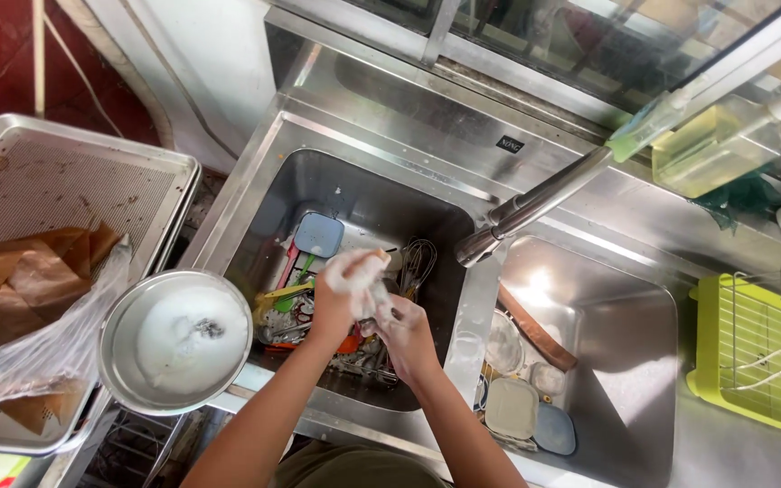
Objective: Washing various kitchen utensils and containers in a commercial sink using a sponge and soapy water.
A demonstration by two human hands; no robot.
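Note:
Both my hands are over the left basin of a steel double sink [273,163]. My left hand [341,287] is covered in white foam and closed around a soapy sponge [361,268]. My right hand [401,333] grips a small utensil against the sponge; what it is stays hidden under fingers and foam. Below the hands lies a heap of coloured utensils [293,303], a blue square lid [319,234] and a wire whisk [418,259].
A steel bowl of foamy water [176,341] sits on the sink's left rim. The faucet [535,201] reaches over the divider. The right basin holds containers, lids [511,408] and a brown-handled tool [535,330]. A perforated tray [65,190] with brown paper stands left; a green drying rack [757,348] right.

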